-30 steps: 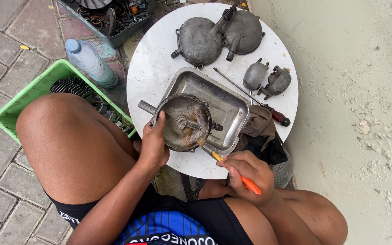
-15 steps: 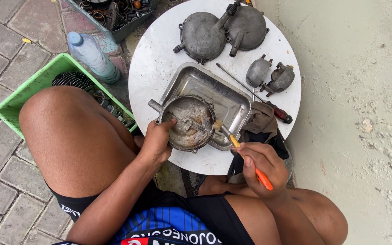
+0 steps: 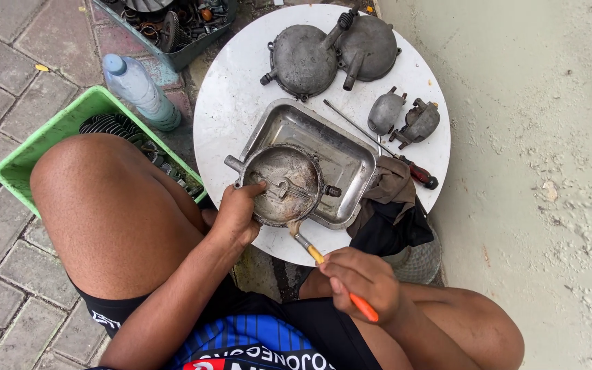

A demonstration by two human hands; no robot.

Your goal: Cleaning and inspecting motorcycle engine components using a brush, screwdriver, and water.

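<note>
Currently a round grey engine cover [image 3: 283, 183] is gripped at its near-left edge by the left hand [image 3: 235, 216], held tilted over the metal tray [image 3: 340, 147] on the round white table [image 3: 227, 116]. An orange-handled brush [image 3: 330, 268] is clasped by the right hand [image 3: 364, 282], bristles touching the cover's lower rim. Two more grey covers [image 3: 330, 51] and two small metal parts [image 3: 402, 116] are seen at the table's far side, a screwdriver [image 3: 385, 147] beside the tray, a dark rag [image 3: 392, 212] at the right edge. A plastic bottle [image 3: 138, 89] and green crate [image 3: 49, 133] are set left.
</note>
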